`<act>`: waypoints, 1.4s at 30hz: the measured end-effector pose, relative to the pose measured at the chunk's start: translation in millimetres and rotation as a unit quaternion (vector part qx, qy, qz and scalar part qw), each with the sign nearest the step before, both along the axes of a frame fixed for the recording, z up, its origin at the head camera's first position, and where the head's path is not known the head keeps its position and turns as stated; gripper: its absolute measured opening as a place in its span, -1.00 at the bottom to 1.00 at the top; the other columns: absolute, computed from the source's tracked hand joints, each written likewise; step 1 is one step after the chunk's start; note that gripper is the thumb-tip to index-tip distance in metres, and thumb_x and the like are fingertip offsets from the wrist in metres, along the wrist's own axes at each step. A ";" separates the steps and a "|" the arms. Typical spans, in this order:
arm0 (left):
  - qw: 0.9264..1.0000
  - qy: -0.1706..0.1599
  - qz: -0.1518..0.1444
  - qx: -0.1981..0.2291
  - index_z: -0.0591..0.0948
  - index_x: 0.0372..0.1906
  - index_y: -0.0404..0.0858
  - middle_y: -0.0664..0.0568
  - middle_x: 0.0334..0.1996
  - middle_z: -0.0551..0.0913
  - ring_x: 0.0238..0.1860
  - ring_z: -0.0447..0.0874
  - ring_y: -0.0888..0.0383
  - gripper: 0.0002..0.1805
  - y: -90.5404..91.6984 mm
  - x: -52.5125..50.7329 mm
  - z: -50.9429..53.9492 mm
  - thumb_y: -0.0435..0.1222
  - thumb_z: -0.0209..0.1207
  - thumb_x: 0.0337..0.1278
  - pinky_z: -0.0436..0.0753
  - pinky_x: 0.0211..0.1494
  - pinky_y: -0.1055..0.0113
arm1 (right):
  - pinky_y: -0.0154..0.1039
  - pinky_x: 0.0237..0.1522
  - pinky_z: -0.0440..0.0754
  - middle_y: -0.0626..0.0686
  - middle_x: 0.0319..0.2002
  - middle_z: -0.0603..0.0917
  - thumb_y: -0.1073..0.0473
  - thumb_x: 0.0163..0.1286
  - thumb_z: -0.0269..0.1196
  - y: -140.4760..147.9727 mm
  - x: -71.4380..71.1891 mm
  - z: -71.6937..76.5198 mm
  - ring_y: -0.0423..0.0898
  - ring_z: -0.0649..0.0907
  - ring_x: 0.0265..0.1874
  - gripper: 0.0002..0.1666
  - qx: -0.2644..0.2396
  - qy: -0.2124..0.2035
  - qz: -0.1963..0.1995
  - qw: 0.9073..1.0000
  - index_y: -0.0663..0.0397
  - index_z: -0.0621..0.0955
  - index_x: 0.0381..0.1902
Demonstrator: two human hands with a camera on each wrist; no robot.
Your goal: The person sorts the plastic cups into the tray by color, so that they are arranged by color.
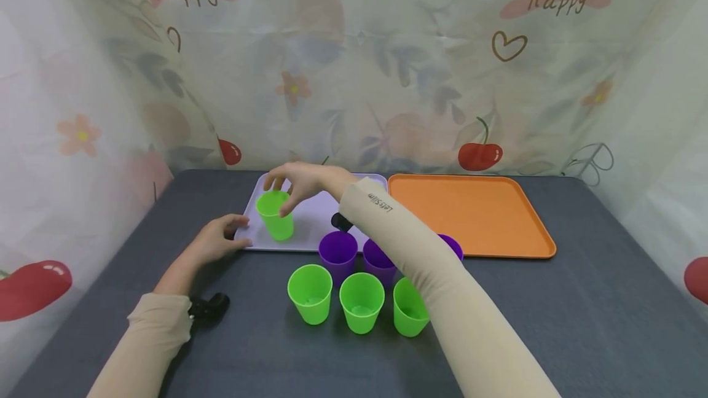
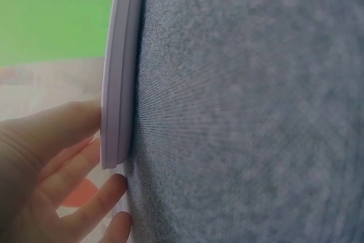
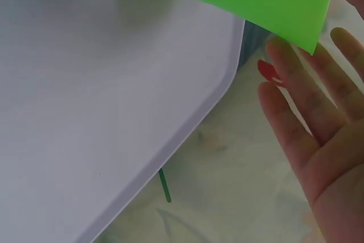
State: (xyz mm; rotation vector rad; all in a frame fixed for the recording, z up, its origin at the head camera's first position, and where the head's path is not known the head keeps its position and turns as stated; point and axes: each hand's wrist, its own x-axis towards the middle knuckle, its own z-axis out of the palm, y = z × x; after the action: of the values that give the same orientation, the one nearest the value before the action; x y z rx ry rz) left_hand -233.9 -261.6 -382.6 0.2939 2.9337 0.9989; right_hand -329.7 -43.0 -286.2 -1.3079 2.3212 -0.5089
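Observation:
My right hand (image 1: 303,180) is at the upper part of a green cup (image 1: 275,217) standing on the lilac tray (image 1: 315,217). In the right wrist view its thumb is by the cup's rim, and long, spread fingers (image 3: 304,98) lie along the far side. Their tips are partly hidden by the cup. Beside the tray's left edge rests my left hand (image 1: 216,239), thumb and fingers apart. The left wrist view shows its thumb touching the tray rim (image 2: 118,83), with other fingertips low near the cloth.
Three green cups (image 1: 362,303) stand in a row in front of the tray. Behind them are purple cups (image 1: 338,253), some covered by my right sleeve (image 1: 420,250). An orange tray (image 1: 470,214) lies to the right on the dark cloth. Patterned curtains (image 1: 359,78) enclose the table.

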 end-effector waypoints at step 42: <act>1.000 -0.014 0.008 -0.010 0.43 0.16 -0.45 -0.38 0.13 0.49 0.14 0.45 -0.35 -0.42 0.5 1.2 -0.4 -0.25 0.27 0.06 0.50 0.12 -0.12 | -0.34 -0.02 0.60 0.09 -0.05 0.66 0.13 0.23 0.28 68.6 43.1 47.5 -0.10 0.68 -0.13 -0.52 -0.097 0.036 0.016 0.995 0.10 0.50 0.10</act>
State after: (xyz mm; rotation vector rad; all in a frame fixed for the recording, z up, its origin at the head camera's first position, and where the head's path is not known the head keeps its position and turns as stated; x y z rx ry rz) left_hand -232.7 -261.1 -383.0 0.2551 2.9237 0.9657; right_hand -286.6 25.6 -238.7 -1.4714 2.3534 -0.7020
